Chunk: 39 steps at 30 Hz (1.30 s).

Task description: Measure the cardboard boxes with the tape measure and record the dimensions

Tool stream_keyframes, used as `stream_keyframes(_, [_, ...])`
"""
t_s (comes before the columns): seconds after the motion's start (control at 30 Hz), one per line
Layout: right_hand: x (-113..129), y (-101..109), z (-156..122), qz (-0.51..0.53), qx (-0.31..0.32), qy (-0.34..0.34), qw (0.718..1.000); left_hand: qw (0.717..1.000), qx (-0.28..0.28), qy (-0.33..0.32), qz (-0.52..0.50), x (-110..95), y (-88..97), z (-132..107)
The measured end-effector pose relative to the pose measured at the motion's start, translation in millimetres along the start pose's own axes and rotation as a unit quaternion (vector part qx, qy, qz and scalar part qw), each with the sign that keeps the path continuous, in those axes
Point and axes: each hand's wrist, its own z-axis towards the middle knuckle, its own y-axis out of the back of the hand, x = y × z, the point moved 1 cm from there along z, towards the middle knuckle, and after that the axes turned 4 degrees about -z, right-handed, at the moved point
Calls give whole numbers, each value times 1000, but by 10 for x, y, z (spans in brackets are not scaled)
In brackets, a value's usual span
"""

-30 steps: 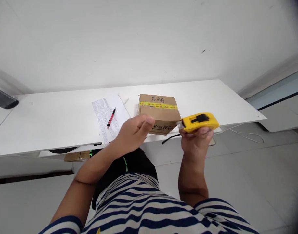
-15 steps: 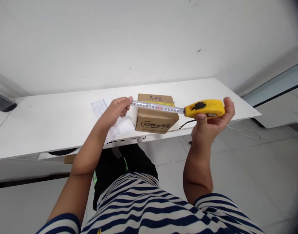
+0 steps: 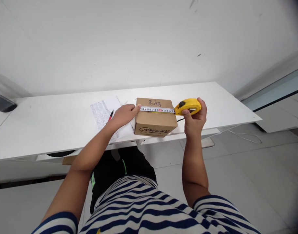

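A brown cardboard box (image 3: 155, 121) with handwriting on its top stands at the front edge of the white table. Across its top runs the silver blade (image 3: 156, 110) of a tape measure, numbers facing up. My left hand (image 3: 125, 114) is closed on the blade's free end at the box's left edge. The yellow case of the tape measure (image 3: 187, 106) is gripped in my right hand (image 3: 195, 120), just beyond the box's right edge. The thumb lies on the near side of the case.
Printed papers (image 3: 101, 112) and a red and black pen (image 3: 110, 115) lie left of the box, partly under my left arm. A dark object (image 3: 2, 101) sits at the table's far left. The white table (image 3: 48, 123) backs onto a wall.
Both hands have come down to the box, and the blade now lies along its top. My right hand has moved left, shortening the drawn-out blade. The pen has come into view.
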Motion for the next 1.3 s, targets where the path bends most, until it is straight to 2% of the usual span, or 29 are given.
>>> stream_keyframes(0.13, [-27,7,9,-9,7,-3,1000,999,-9,13,32,-75,-63,30])
stream_keyframes(0.37, [-33,-22,39,-20,6,-11,1000,1000,-15,-15,-18,14,-70,78])
stream_keyframes(0.53, [105,-22,136,3,-7,-16,1000,988,-56,-37,-138,43,5,142])
stream_keyframes(0.67, [375,116,65,32,-48,2,998,962,-102,-46,-249,31,194,-82])
stream_keyframes(0.77, [654,218,-219,44,-53,49,996,950,-93,-55,-293,56,253,-460])
stream_keyframes(0.83, [840,201,-532,64,-15,70,995,951,-53,-48,-301,106,182,-737])
stream_keyframes(0.93, [1063,1,-1143,76,86,98,989,952,42,-30,-301,235,-70,-1085])
stream_keyframes(0.97, [1107,-97,-1360,90,115,88,985,951,75,-23,-299,292,-174,-1174])
stream_keyframes(1.03, [1128,-300,-1757,124,169,16,978,951,113,-7,-288,424,-367,-1313])
stream_keyframes(1.1, [1071,-464,-2043,124,191,-68,971,962,93,13,-255,573,-498,-1411])
stream_keyframes(1.17, [955,-575,-2170,91,223,-156,958,980,38,30,-191,715,-536,-1474])
stream_keyframes(1.23, [813,-645,-2141,50,262,-213,940,994,-17,49,-98,826,-480,-1489])
stream_keyframes(1.3, [666,-699,-1993,15,295,-217,930,995,-72,73,-12,905,-356,-1427])
